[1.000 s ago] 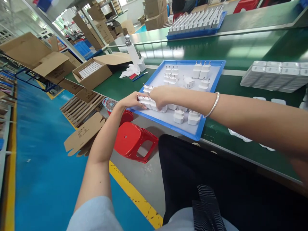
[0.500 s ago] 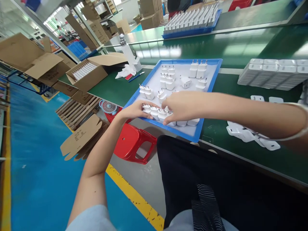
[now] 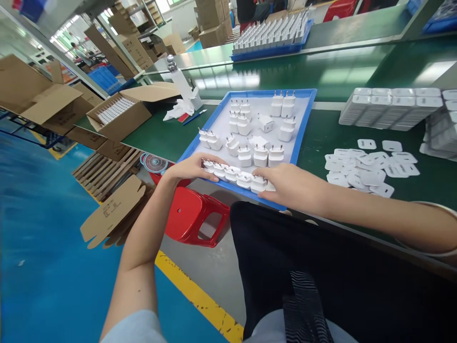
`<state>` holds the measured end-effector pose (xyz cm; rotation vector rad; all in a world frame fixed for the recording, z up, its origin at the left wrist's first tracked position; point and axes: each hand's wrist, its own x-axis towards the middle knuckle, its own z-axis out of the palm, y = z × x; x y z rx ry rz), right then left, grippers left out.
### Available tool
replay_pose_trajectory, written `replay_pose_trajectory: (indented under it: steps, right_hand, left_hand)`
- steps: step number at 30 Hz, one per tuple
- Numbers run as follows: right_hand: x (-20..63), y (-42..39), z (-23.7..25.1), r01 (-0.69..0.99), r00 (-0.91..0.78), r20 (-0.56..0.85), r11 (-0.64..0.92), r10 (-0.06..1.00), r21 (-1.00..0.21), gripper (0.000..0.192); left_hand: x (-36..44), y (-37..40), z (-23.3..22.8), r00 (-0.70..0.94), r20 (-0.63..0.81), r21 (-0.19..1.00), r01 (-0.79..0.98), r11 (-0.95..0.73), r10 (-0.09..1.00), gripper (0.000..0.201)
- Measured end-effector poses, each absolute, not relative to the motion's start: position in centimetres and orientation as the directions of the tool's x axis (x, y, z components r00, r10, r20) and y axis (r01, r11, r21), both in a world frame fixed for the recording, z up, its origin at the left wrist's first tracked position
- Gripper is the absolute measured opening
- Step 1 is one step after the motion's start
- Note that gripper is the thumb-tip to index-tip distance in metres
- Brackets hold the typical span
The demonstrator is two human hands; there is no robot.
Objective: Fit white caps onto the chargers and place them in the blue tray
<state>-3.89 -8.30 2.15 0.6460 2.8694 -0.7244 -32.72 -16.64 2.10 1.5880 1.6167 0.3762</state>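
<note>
From my head camera, no brand or label reads clearly; the flattened brown cardboard sheet [image 3: 112, 209] on the floor carries dark print too small to make out.

My left hand [image 3: 189, 167] reaches across to the near left corner of the shallow blue plastic tray [image 3: 307, 114], fingers curled loosely against the left end of a row of small white two-pin plug adapters [image 3: 235, 174] lined along the tray's near edge. My right hand [image 3: 289, 186] lies palm down at the near right corner, fingers stretched flat and touching the right end of that row. Neither hand is closed around anything; both press in on the row from its ends. My forearms are stretched forward, the left one long and straight from the elbow.

More white adapters [image 3: 260, 155] stand upright in the tray's middle and towards its far edge. The tray sits at the near edge of the green work surface [image 3: 171, 136].
</note>
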Motion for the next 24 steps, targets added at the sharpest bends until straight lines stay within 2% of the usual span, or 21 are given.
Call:
replay_pose_trajectory:
  steps: [4, 6, 8, 10, 11, 13, 15, 18, 20, 24]
  right_hand:
    - [-3.3, -8.2, 4.4, 0.441, -0.897, -0.255, 0.774, 0.361, -0.456, 0.057]
    - [-2.8, -6.8, 5.9, 0.502, -0.862, -0.215, 0.719, 0.459, -0.480, 0.059]
    - [-2.3, -4.8, 6.6, 0.554, -0.807, -0.095, 0.691, 0.583, -0.464, 0.059]
    - [-2.0, -3.0, 6.2, 0.569, -0.786, -0.020, 0.710, 0.618, -0.415, 0.059]
    - [-2.0, -2.2, 5.7, 0.563, -0.795, -0.017, 0.726, 0.607, -0.394, 0.059]
    - [-2.3, -1.3, 4.0, 0.536, -0.821, -0.031, 0.749, 0.571, -0.389, 0.058]
    - [-2.8, -0.9, 2.4, 0.495, -0.844, -0.029, 0.757, 0.535, -0.426, 0.059]
    - [-3.6, -0.9, 0.6, 0.417, -0.875, 0.002, 0.754, 0.485, -0.507, 0.057]
    - [-3.9, -1.1, 0.1, 0.370, -0.887, 0.029, 0.747, 0.461, -0.552, 0.054]
    - [-3.0, -2.6, 0.8, 0.359, -0.896, 0.002, 0.727, 0.444, -0.586, 0.051]
  left_hand:
    - [-33.8, -16.5, 3.2, 0.223, -0.376, 0.681, 0.725, 0.105, 0.899, 0.065]
    - [-34.7, -16.7, 4.8, 0.252, -0.391, 0.657, 0.750, 0.077, 0.885, 0.078]
    - [-35.1, -16.9, 6.8, 0.217, -0.310, 0.649, 0.759, 0.040, 0.926, 0.083]
    - [-34.2, -16.5, 8.4, 0.128, -0.170, 0.665, 0.747, 0.018, 0.977, 0.068]
    - [-33.2, -16.1, 8.9, 0.084, -0.128, 0.671, 0.741, 0.024, 0.988, 0.058]
    - [-30.4, -14.8, 9.0, 0.045, -0.180, 0.639, 0.765, 0.082, 0.983, 0.051]
    - [-27.4, -13.2, 8.1, 0.012, -0.307, 0.498, 0.854, 0.150, 0.952, 0.055]
    - [-24.4, -11.1, 6.3, -0.028, -0.376, 0.336, 0.927, 0.165, 0.926, 0.060]
    - [-23.8, -10.4, 5.7, -0.002, -0.377, 0.342, 0.929, 0.142, 0.926, 0.059]
    - [-24.2, -10.4, 6.5, 0.173, -0.478, 0.455, 0.887, 0.075, 0.861, 0.052]
